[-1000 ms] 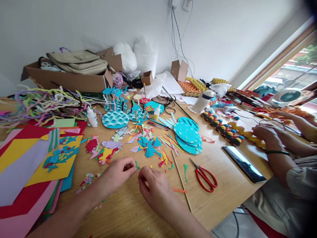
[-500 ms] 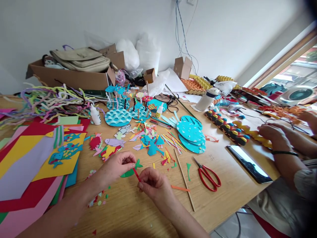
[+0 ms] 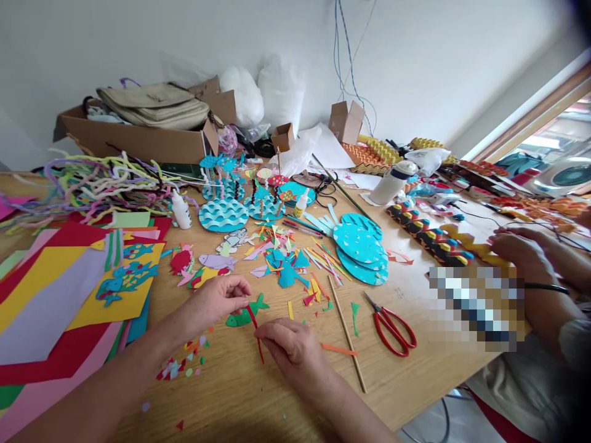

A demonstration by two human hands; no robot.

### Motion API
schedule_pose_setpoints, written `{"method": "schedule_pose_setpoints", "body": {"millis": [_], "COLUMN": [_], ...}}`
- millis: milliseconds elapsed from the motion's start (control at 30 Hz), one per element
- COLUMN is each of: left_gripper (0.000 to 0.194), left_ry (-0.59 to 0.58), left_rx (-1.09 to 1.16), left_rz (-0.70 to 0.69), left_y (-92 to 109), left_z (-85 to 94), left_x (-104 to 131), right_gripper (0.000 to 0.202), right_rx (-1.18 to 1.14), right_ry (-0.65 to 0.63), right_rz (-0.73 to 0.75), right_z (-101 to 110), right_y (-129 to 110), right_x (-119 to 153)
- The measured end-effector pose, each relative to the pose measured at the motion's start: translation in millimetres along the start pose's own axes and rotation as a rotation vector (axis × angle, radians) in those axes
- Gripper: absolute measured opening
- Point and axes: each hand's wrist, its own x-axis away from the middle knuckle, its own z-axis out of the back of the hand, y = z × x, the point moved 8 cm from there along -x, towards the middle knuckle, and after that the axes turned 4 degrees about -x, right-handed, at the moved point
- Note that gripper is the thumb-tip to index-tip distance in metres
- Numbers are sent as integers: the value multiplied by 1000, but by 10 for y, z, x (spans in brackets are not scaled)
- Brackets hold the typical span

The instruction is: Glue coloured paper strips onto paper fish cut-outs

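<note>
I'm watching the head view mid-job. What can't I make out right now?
All in the head view:
- Red strip: any part inside the left hand is hidden by its fingers.
- Table, right side: pixelation masks what lies there.
- Cardboard box: the bag covers most contents.
- Glue bottle: label print too small.
- Co-worker: upper body cut off by the right edge.

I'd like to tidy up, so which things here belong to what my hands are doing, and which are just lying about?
Likely part of it:
Red strip, pinched by left hand and right hand
Green paper fish, behind the strip
Perhaps the red-handled scissors, within reach

Likely just lying about:
Beige bag
Large white bottle
Crumpled plastic
</note>
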Motion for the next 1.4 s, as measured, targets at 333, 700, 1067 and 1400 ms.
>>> {"method": "schedule_pose_setpoints", "body": {"millis": [333,700,1067,1400], "left_gripper": [14,12,10,11], "left_ry": [0,-9,7,-28], "left_rx": [-1,-146,-451,-654], "left_rz": [11,-5,2,-17], "left_y": [-42,-14,-171,-161], "left_z": [28,23,113,80], "left_x": [27,43,10,-35], "right_gripper": [19,23,20,16], "right_rx": [238,319,304,318], "right_ry": [-4,88,92,62], "right_rz": [79,232,165,132], "right_z": [-109,-94,-330,-369], "right_y": [-82,-192,-23,-20], "right_x": [-5,-7,27,2]}}
